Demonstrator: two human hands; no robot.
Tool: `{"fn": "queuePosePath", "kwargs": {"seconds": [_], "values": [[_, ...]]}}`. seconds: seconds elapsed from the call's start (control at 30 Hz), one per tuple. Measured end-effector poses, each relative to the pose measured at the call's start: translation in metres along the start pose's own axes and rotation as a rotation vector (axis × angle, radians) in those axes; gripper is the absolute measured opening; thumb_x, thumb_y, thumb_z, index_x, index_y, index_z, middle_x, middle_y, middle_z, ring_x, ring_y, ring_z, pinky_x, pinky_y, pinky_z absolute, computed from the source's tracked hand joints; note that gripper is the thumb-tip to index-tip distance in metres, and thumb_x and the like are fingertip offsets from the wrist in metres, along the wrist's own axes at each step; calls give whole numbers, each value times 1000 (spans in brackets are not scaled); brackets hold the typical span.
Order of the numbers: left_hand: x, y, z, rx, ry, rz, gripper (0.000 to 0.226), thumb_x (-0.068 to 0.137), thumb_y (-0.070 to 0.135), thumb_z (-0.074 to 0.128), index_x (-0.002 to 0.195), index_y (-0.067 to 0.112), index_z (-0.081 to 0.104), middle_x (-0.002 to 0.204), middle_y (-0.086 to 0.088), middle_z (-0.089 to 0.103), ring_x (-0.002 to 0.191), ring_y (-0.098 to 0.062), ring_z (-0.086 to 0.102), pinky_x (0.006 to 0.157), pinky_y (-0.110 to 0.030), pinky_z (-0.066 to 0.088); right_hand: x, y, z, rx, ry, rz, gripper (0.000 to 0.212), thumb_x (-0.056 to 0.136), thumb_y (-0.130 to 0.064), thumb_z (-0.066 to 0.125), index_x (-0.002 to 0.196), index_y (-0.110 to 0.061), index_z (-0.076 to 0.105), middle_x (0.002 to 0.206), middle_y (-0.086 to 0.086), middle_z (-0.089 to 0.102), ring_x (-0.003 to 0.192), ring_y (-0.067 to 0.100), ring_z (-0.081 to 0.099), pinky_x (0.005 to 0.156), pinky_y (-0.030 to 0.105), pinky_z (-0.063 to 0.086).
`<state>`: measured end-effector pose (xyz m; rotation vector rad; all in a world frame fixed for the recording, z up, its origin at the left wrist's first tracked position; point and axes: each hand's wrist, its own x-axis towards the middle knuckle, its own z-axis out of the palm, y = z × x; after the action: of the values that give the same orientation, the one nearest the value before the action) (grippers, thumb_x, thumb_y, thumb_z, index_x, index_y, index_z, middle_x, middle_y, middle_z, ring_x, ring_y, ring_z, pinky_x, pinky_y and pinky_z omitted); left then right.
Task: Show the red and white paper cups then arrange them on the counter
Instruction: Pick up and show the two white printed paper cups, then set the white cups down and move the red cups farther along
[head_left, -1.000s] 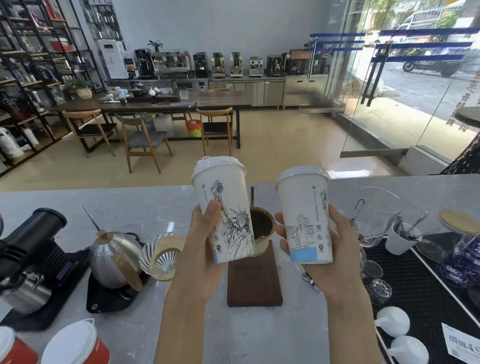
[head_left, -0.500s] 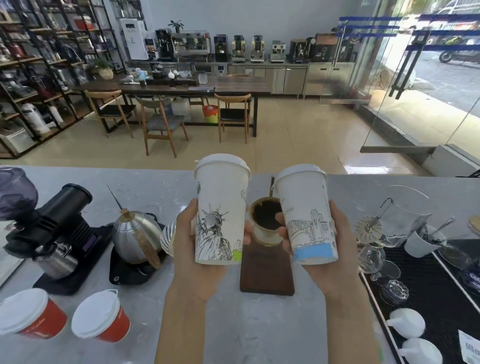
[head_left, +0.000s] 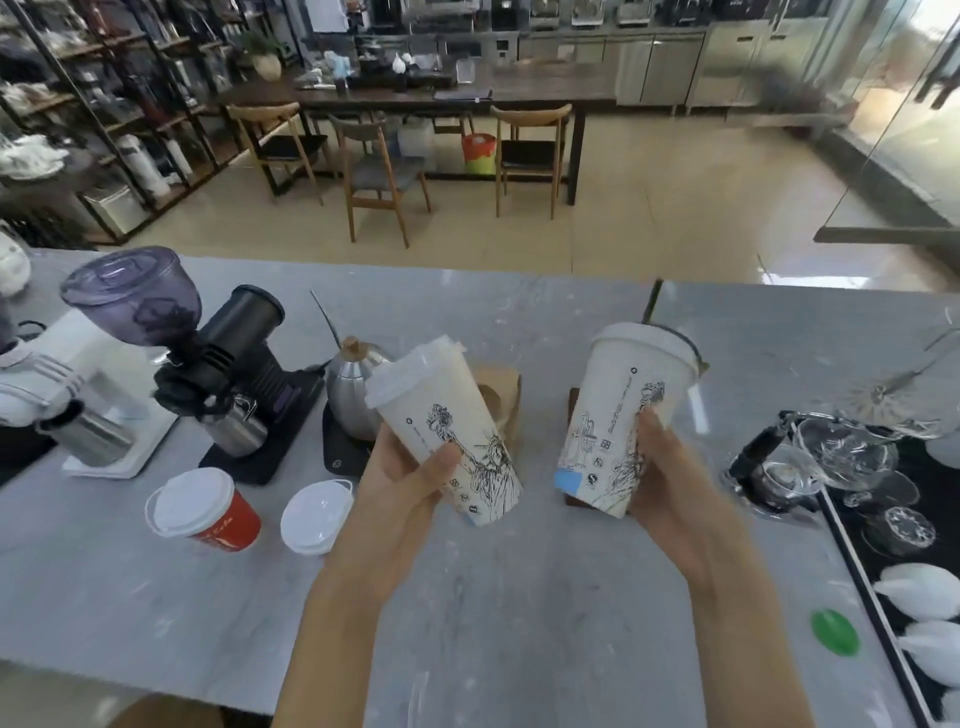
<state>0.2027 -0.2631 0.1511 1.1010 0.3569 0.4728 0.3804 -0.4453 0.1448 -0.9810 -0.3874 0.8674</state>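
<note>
My left hand grips a tall white paper cup with a statue drawing, tilted with its lid toward the left. My right hand holds a second tall white cup with a blue band at its base, leaning slightly right. Both are held above the grey counter. On the counter to the left stands a red cup with a white lid. Beside it is a second lidded cup, its body hidden under its lid and behind my left wrist.
A black coffee grinder and a steel kettle on a scale stand at the left. A wooden stand sits behind the cups. Glassware and white pitchers crowd a black mat at the right. A green disc lies nearby.
The view has tipped downward. Both white cups came lower toward the counter; the left one has tilted with its lid leftward, and the right one has turned in my hand.
</note>
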Motion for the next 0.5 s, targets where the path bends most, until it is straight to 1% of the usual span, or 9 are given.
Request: {"fn": "queuePosePath", "kwargs": {"seconds": [0.07, 0.1, 0.17, 0.23, 0.27, 0.33, 0.37, 0.43, 0.5], "values": [[-19, -20, -27, 62, 17, -97, 79, 70, 24, 88, 137, 17, 48, 134, -15, 62, 126, -34, 56, 100, -47, 50, -18, 29, -2, -21, 16, 39, 55, 82, -34, 67, 133, -16, 56, 133, 15, 62, 120, 34, 59, 93, 48, 53], [-30, -32, -41, 100, 42, -145, 81, 64, 27, 91, 134, 20, 51, 131, -11, 65, 125, -32, 57, 98, -43, 51, -30, 47, -3, -21, 44, 61, 58, 81, -31, 69, 134, -13, 53, 133, 16, 61, 120, 35, 59, 93, 48, 53], [-50, -56, -64, 170, 60, -232, 75, 59, 28, 94, 124, 33, 58, 126, -1, 69, 122, -23, 60, 89, -33, 54, -59, 86, -6, -41, 146, 128, 67, 78, -28, 73, 138, -12, 47, 135, 14, 61, 121, 35, 59, 90, 46, 54], [-68, -75, -83, 234, 42, -311, 71, 62, 20, 92, 118, 48, 58, 125, 6, 69, 116, -12, 63, 84, -26, 55, -91, 121, -6, -95, 292, 216, 71, 75, -29, 79, 136, -15, 48, 131, 10, 64, 117, 31, 62, 84, 40, 57], [-75, -83, -91, 266, 58, -333, 74, 62, 14, 90, 117, 49, 55, 125, 6, 68, 113, -8, 64, 82, -24, 56, -107, 136, -5, -148, 370, 259, 72, 73, -29, 83, 135, -17, 49, 128, 9, 66, 113, 28, 65, 81, 38, 58], [-85, -96, -106, 332, 100, -339, 77, 67, 1, 84, 122, 41, 47, 129, 7, 60, 106, 0, 64, 79, -21, 56, -136, 162, -1, -319, 508, 328, 73, 66, -34, 84, 131, -25, 50, 120, 1, 71, 104, 19, 69, 76, 35, 60], [-89, -100, -112, 353, 98, -334, 77, 69, -5, 82, 121, 38, 45, 130, 9, 57, 104, 4, 63, 78, -19, 56, -147, 173, 2, -399, 552, 346, 74, 62, -36, 85, 128, -30, 51, 116, -4, 72, 99, 12, 70, 72, 29, 60], [-93, -104, -119, 384, 74, -332, 79, 68, -5, 83, 120, 39, 44, 123, 20, 61, 103, 8, 62, 79, -16, 54, -159, 185, 8, -473, 611, 343, 73, 59, -35, 88, 121, -38, 50, 115, -7, 70, 92, 4, 70, 64, 20, 57], [-93, -105, -120, 410, 67, -342, 80, 70, -6, 83, 121, 42, 44, 114, 33, 63, 106, 9, 60, 82, -15, 53, -160, 188, 13, -508, 627, 338, 79, 62, -33, 90, 125, -43, 43, 123, -12, 62, 98, 2, 66, 69, 20, 56]]}}
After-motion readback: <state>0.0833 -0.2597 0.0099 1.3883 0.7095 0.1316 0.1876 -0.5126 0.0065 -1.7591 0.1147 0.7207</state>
